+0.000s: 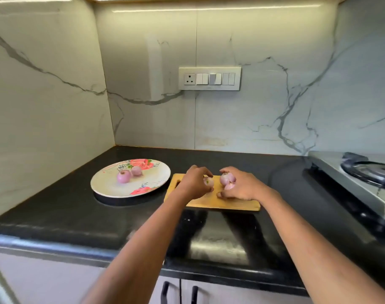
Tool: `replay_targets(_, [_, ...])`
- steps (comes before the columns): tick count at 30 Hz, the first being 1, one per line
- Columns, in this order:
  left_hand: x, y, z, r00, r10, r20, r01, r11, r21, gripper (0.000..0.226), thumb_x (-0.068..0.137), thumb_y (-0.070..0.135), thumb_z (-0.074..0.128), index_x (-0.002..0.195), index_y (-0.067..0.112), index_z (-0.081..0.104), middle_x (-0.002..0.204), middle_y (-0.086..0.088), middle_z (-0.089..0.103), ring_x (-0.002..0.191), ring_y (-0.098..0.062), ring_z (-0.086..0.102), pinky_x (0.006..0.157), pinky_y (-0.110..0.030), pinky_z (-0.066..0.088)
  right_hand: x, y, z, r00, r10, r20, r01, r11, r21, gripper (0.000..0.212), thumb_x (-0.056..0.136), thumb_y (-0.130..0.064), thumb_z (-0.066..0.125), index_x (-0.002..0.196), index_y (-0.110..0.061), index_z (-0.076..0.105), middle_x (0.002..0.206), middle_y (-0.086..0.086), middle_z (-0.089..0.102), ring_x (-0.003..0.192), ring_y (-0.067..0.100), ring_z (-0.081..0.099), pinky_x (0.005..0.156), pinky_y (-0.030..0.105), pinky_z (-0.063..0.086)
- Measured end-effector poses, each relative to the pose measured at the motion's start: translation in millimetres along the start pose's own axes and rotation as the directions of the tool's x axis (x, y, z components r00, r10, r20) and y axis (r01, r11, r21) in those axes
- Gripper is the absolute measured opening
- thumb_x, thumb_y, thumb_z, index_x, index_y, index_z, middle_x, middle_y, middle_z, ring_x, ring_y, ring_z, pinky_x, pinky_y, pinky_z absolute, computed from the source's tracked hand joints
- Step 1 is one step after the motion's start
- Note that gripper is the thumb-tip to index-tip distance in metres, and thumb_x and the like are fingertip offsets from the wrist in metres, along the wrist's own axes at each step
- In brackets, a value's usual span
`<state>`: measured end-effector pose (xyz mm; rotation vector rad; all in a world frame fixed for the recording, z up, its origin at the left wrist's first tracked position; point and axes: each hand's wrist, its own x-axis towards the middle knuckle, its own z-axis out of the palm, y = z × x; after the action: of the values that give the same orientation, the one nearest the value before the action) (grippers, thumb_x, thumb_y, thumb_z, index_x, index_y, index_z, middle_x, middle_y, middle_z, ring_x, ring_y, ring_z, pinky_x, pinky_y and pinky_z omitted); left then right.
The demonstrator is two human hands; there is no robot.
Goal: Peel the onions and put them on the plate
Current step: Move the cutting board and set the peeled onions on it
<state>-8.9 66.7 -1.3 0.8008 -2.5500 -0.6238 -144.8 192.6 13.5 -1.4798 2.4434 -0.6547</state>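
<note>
Both hands reached out over the counter (55,216) from the near edge, forearms bare, and worked above the board (222,204). Left hand (192,183): fingers curled round one peeled onion (208,181), a pale bulb with a green spot at its cut end, held just clear of the board. Right hand (242,186): fingers curled over two more onions (227,178), one above the other, the lower one (229,186) close to the wood; whether it rested on the board could not be told. All three looked smooth and pink, so by appearance already peeled. No loose skin could be made out on the board.

Left of the board, just beside it, sat the plate (103,183), floral at the rim, with two peeled onions (124,176) touching each other near its middle.

Step in hand, as judged: gathering the last peeled onions for transfer. Peeling appeared finished or nearly so. The next move would call for carrying each handful leftward over the plate's rim and releasing low, since round bulbs roll; the right hand's pair would need the firmer hold.

Farther right stood a stove (362,172). On the marble wall behind was a switch panel (209,78).
</note>
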Motion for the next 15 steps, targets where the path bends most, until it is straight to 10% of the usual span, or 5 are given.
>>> replay_targets(15, [-10,5,1,0.994,0.083,0.065,-0.073,0.987,-0.143,0.05,0.086,0.021,0.081,0.132,0.025,0.061,0.119,0.002,0.065,0.081,-0.004,0.062,0.077,-0.019,0.048,-5,11,-12,0.985,-0.033,0.172,0.03,0.999,0.021,0.104,0.08,-0.041,0.084,0.16,-0.035,0.018,0.158,-0.002,0.037,0.139,0.023,0.044,0.113,0.036,0.036])
